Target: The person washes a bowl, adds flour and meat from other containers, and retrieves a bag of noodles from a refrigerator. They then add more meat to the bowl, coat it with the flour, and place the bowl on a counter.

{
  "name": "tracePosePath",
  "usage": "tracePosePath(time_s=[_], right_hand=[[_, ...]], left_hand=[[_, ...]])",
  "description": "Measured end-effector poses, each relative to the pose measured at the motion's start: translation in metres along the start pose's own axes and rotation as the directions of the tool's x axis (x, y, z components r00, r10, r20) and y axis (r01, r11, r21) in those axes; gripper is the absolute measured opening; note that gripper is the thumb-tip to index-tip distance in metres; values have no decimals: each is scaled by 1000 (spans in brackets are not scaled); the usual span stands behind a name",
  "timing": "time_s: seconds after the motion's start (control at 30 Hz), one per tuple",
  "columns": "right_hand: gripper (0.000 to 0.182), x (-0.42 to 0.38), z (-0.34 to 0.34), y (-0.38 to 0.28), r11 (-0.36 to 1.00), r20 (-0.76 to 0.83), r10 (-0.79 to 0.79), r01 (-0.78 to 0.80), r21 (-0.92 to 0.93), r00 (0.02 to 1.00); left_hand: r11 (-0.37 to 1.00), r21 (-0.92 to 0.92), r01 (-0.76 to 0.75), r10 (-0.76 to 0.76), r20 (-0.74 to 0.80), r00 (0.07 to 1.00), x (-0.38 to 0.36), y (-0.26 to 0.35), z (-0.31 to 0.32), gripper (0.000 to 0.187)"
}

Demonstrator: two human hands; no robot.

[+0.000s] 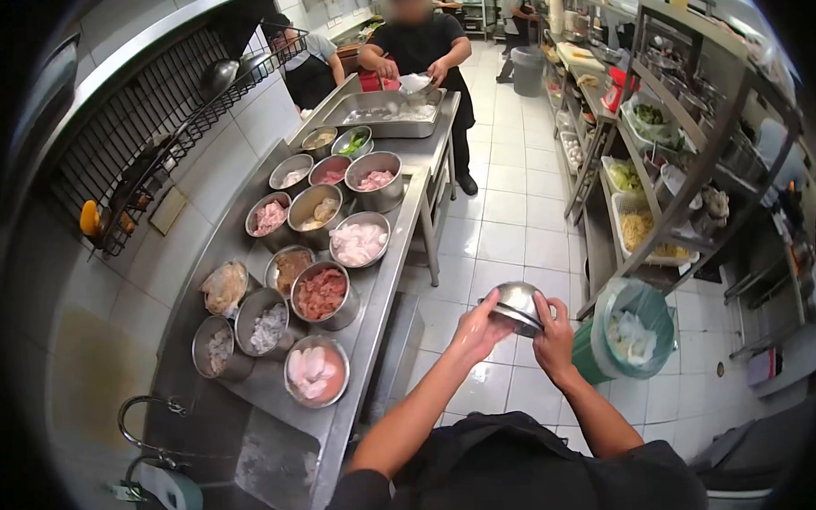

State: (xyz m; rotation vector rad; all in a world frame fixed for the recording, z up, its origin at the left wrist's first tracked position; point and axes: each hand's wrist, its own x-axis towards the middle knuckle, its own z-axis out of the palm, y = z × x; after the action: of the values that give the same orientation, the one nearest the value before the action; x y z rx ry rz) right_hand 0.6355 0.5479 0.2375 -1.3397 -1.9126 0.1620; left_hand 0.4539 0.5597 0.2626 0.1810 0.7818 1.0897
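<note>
Both hands grip one small steel bowl (518, 305), held out over the floor and tilted: the left hand (481, 329) cups its near rim with fingers curled, and the right hand (553, 335) closes on the far rim, thumb over the edge. That two-sided hold steadies the bowl in mid-air, clear of the counter. Just right of the right hand stands one green bin (631, 333), lined with a bag and close enough to catch scraps.

Left of the left hand runs a steel counter (386, 283) carrying about fourteen bowls of cut meat and vegetables, grouped within easy reach. Nearer, set into the same counter, is one sink (276, 462) with a tap (144, 410).

Far ahead, another person (419, 48) works over a tray (385, 112). Shelves (683, 155) line the right side.
</note>
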Motion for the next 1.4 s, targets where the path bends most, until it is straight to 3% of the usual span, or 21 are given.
tracePosePath(time_s=[0.07,0.13,0.23,0.33,0.37,0.47,0.5,0.57,0.63,0.67,0.83,0.9,0.93,1.0,1.03,1.07,1.13,1.2,1.3,1.33,1.4], right_hand=[[73,28,3,9,995,-58,-86,83,-52,995],[68,55,10,18,997,11,-78,78,-20,997],[74,102,23,27,998,149,-54,51,23,987],[77,147,47,57,993,200,-121,116,35,972],[69,161,58,73,982,151,-186,185,21,971],[56,184,74,116,982,407,124,-171,82,905],[46,185,76,132,969,376,198,-239,64,905],[46,172,72,169,872,411,443,-490,9,796],[46,127,75,236,890,340,449,-446,-92,826],[44,96,73,264,849,274,529,-500,-173,803],[44,-111,54,341,556,83,819,-749,-361,568],[39,-160,47,316,322,31,938,-839,-439,344],[38,-169,47,318,271,71,960,-835,-480,271],[36,-161,63,343,257,187,965,-804,-536,184],[35,-144,72,362,288,255,952,-779,-557,169],[34,-124,80,385,322,314,936,-751,-577,160],[32,-76,88,433,399,400,899,-712,-578,179],[30,-25,92,482,473,455,860,-697,-539,232],[27,64,105,560,597,480,784,-691,-408,394],[26,100,114,590,654,469,739,-679,-333,483],[24,180,143,656,790,402,596,-599,-133,696]], left_hand=[[982,-127,-138,146,55,988,55,-1,11,33],[982,-153,-112,106,-49,993,81,25,29,24],[962,-124,-244,233,-94,968,137,67,23,22],[899,-114,-423,410,-121,904,187,135,19,23],[865,-159,-475,461,-118,879,208,158,14,23],[790,-238,-565,525,-212,824,289,226,-20,32],[761,-240,-602,546,-263,795,321,248,-30,32],[726,-248,-641,561,-325,761,369,281,-52,31],[691,-241,-682,602,-331,727,417,317,-70,32],[669,-222,-709,630,-336,700,437,328,-79,32],[595,-299,-746,617,-425,662,491,370,-113,22],[591,-242,-769,598,-509,620,503,377,-101,22],[576,-170,-799,581,-603,547,495,380,-92,24],[515,-193,-835,603,-611,513,514,381,-117,26],[554,-88,-828,521,-739,428,508,380,-106,27],[539,-52,-841,511,-774,375,510,382,-109,28],[528,54,-848,526,-804,276,502,382,-83,30],[362,-81,-929,584,-757,293,504,388,-76,32],[299,-74,-951,588,-771,245,511,395,-81,35],[452,49,-891,477,-857,195,491,389,-19,34],[547,288,-786,529,-847,57,504,370,-9,34]])
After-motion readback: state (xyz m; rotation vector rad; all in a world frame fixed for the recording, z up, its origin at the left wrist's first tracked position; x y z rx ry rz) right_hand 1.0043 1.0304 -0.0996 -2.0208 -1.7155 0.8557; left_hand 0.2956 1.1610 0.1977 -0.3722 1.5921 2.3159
